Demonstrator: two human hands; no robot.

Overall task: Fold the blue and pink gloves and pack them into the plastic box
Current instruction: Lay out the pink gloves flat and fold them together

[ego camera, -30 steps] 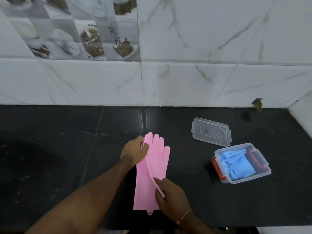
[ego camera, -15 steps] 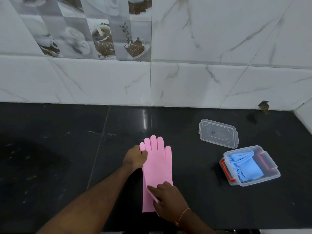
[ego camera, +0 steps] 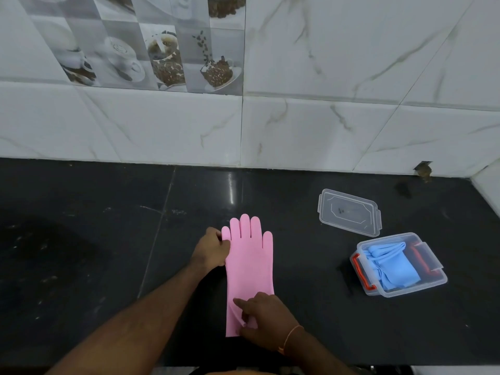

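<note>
A pink glove lies flat on the black counter, fingers pointing toward the wall. My left hand pinches its left edge near the little finger. My right hand grips the cuff end, holding a thin lifted edge between thumb and fingers. The clear plastic box with red latches stands at the right, and the folded blue gloves lie inside it.
The box's clear lid lies flat on the counter behind the box. A white tiled wall rises at the back and a side wall closes the right end. The counter's front edge runs just below my forearms.
The lifted pink edge has been laid down, and the glove now lies flat and straight. My right hand slid toward the cuff; my left hand stayed at the glove's left edge.
</note>
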